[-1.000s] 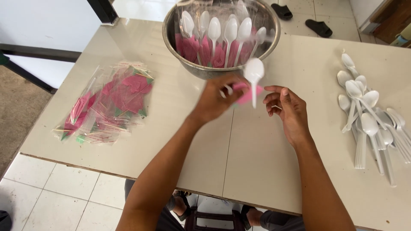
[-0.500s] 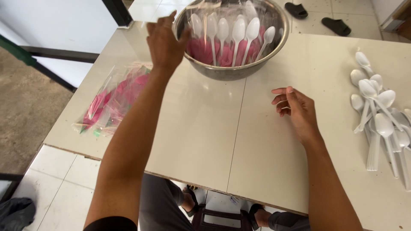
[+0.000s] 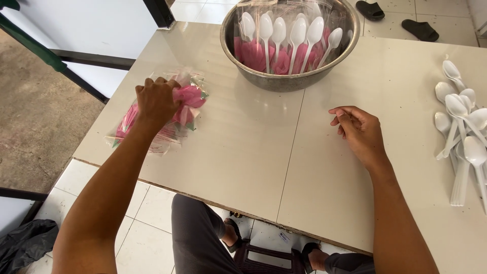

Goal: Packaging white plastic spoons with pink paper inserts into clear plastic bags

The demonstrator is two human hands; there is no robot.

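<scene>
Far left of the table (image 3: pixel 243 167): a loose heap of clear plastic sleeves with pink napkins (image 3: pixel 190 96) inside, lying close to the table's left edge. Left hand (image 3: pixel 156 99) sits on top of the heap, fingers curled down into it and closing on the top packets; exactly how many it has pinched cannot be told from above. The packets look very light, soft and crinkly, and the film is likely slick, so a pinch across the napkin's bulk should hold better than one at a bare film edge, which would slide or tear. Centre, toward the far edge: a metal bowl (image 3: pixel 284 81) holding finished packets upright, each with a white spoon (image 3: pixel 265 30) and pink napkin in a sleeve. Right of centre: right hand (image 3: pixel 357 132) rests on bare tabletop, empty, fingers loosely curled, touching nothing but the surface. Far right: a pile of loose white plastic spoons (image 3: pixel 464 127), criss-crossed, well apart from that hand; stiff, light, probably easy to take by the handle. Below the near edge, the person's knees and a stool (image 3: pixel 269 256).
</scene>
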